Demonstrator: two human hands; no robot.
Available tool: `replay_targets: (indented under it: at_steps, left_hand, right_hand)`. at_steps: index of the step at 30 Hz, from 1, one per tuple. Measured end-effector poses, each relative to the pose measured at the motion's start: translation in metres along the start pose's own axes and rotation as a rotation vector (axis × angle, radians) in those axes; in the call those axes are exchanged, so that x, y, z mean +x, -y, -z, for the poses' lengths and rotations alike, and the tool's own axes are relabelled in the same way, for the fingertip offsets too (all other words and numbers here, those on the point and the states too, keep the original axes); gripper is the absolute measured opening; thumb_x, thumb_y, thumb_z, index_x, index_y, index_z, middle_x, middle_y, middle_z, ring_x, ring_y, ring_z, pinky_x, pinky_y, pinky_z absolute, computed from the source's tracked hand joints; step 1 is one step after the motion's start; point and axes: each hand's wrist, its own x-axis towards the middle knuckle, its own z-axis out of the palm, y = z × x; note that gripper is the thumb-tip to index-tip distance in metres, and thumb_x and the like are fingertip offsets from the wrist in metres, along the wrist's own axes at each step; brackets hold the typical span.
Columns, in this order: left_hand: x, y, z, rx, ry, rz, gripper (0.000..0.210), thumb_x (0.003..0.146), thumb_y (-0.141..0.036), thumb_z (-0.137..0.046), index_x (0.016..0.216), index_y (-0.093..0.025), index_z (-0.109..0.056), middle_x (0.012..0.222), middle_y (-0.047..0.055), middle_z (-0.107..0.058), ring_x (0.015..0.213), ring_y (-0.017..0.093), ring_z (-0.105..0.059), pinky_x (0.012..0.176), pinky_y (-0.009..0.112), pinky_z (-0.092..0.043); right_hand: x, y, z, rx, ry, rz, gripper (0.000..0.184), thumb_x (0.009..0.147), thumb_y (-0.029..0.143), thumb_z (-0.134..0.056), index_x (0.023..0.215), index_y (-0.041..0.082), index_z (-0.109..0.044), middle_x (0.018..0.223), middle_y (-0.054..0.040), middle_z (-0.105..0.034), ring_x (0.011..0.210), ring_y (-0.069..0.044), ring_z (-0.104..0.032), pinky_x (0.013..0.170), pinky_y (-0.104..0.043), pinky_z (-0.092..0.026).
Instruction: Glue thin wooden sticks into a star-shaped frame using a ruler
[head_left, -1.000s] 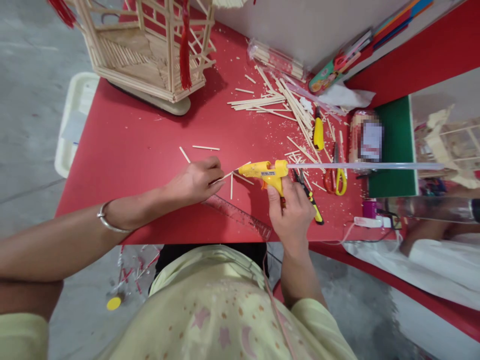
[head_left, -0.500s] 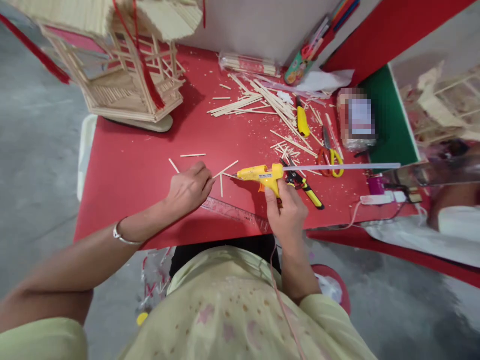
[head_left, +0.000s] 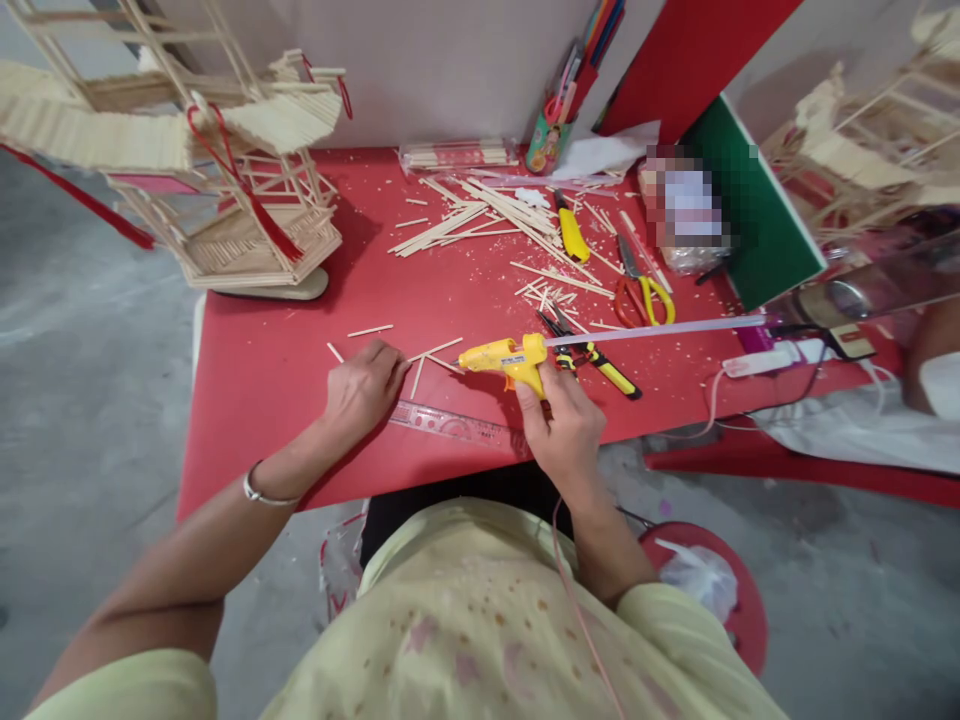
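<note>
My right hand is wrapped round a yellow hot glue gun, a long clear glue stick jutting from its back. The nozzle points left, close by a few short wooden sticks; whether it touches them I cannot tell. My left hand is closed, its fingertips pinching the left end of a slanting wooden stick. Two shorter pieces, one upright stick and one slanting stick, meet beneath it. A clear ruler lies just in front of them.
A wooden stick pavilion model with red tassels stands at the back left. Scattered sticks, a yellow utility knife, scissors and black-yellow pliers lie on the red table. At right is a power strip.
The camera view has tilted upward, showing more of the model and wall. Both hands keep their grips, and the glue gun's nozzle stays near the joined sticks.
</note>
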Motion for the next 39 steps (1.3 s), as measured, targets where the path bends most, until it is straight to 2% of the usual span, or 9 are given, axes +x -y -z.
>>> replay_targets:
  at_steps: [6, 11, 17, 21, 26, 29, 32, 36, 39]
  left_hand:
    - [0.000, -0.001, 0.000, -0.026, 0.001, -0.024, 0.035, 0.112, -0.043, -0.048, 0.106, -0.019, -0.074, 0.105, 0.011, -0.075, 0.088, 0.022, -0.070, 0.059, 0.028, -0.036]
    - [-0.001, -0.005, 0.002, -0.063, -0.012, -0.047, 0.035, 0.112, -0.043, -0.049, 0.112, -0.020, -0.075, 0.109, 0.010, -0.075, 0.089, 0.020, -0.070, 0.057, 0.027, -0.035]
    - [-0.004, -0.006, 0.002, -0.062, -0.027, -0.070, 0.034, 0.109, -0.042, -0.053, 0.102, -0.020, -0.078, 0.108, 0.009, -0.074, 0.083, 0.018, -0.069, 0.056, 0.028, -0.035]
    - [-0.006, -0.001, -0.001, -0.066, -0.044, -0.103, 0.035, 0.109, -0.039, -0.053, 0.095, -0.019, -0.078, 0.101, 0.009, -0.075, 0.083, 0.018, -0.069, 0.056, 0.029, -0.035]
    - [-0.006, 0.008, -0.001, -0.224, -0.053, -0.081, 0.030, 0.105, -0.036, -0.057, 0.090, -0.019, -0.077, 0.095, 0.008, -0.074, 0.082, 0.017, -0.069, 0.060, 0.027, -0.042]
    - [-0.005, 0.012, 0.001, -0.268, -0.084, -0.053, 0.027, 0.104, -0.035, -0.060, 0.090, -0.020, -0.078, 0.097, 0.006, -0.076, 0.083, 0.017, -0.070, 0.061, 0.027, -0.042]
    - [-0.004, 0.015, 0.003, -0.228, -0.091, -0.026, 0.026, 0.104, -0.036, -0.061, 0.096, -0.021, -0.080, 0.102, 0.006, -0.078, 0.085, 0.017, -0.072, 0.060, 0.028, -0.041]
    - [-0.003, 0.021, 0.002, -0.218, -0.087, -0.028, 0.025, 0.104, -0.036, -0.061, 0.099, -0.022, -0.081, 0.105, 0.007, -0.079, 0.091, 0.019, -0.073, 0.063, 0.028, -0.045]
    - [-0.001, 0.024, 0.002, -0.244, -0.093, -0.024, 0.025, 0.104, -0.035, -0.062, 0.098, -0.021, -0.082, 0.104, 0.006, -0.079, 0.092, 0.019, -0.074, 0.067, 0.028, -0.048]
  right_hand:
    - [-0.004, -0.002, 0.000, -0.013, 0.018, -0.016, 0.049, 0.114, 0.051, -0.047, 0.137, 0.016, -0.072, 0.099, -0.0114, -0.078, 0.091, -0.023, -0.073, 0.078, -0.031, -0.054]
    - [0.000, 0.005, -0.006, 0.029, 0.014, 0.036, 0.046, 0.114, 0.048, -0.049, 0.136, 0.014, -0.071, 0.104, -0.0130, -0.078, 0.092, -0.023, -0.073, 0.080, -0.032, -0.054]
    - [0.017, 0.020, -0.015, -0.004, 0.011, 0.120, 0.045, 0.114, 0.046, -0.047, 0.135, 0.014, -0.070, 0.102, -0.0139, -0.078, 0.093, -0.026, -0.072, 0.083, -0.036, -0.054]
    - [0.026, 0.019, -0.019, -0.016, 0.013, 0.098, 0.047, 0.113, 0.051, -0.048, 0.135, 0.016, -0.072, 0.105, -0.0147, -0.079, 0.095, -0.027, -0.073, 0.085, -0.038, -0.055]
    - [0.023, -0.017, -0.012, -0.056, -0.014, -0.112, 0.062, 0.112, 0.061, -0.040, 0.135, 0.014, -0.073, 0.117, -0.0185, -0.081, 0.103, -0.030, -0.077, 0.091, -0.040, -0.057]
    - [0.012, -0.047, 0.001, -0.081, 0.049, -0.322, 0.069, 0.111, 0.068, -0.036, 0.139, 0.016, -0.071, 0.104, -0.0153, -0.083, 0.097, -0.029, -0.077, 0.089, -0.039, -0.055]
    - [0.000, -0.074, 0.009, -0.118, 0.099, -0.452, 0.070, 0.110, 0.069, -0.033, 0.132, 0.017, -0.074, 0.093, -0.0135, -0.082, 0.090, -0.028, -0.075, 0.085, -0.037, -0.052]
    - [-0.007, -0.101, 0.008, -0.239, 0.097, -0.401, 0.068, 0.109, 0.063, -0.032, 0.110, 0.015, -0.079, 0.100, -0.0206, -0.077, 0.100, -0.031, -0.068, 0.088, -0.041, -0.050]
    - [-0.004, -0.104, 0.008, -0.304, 0.054, -0.351, 0.059, 0.108, 0.059, -0.042, 0.110, 0.015, -0.080, 0.107, -0.0211, -0.074, 0.106, -0.033, -0.065, 0.091, -0.045, -0.049]
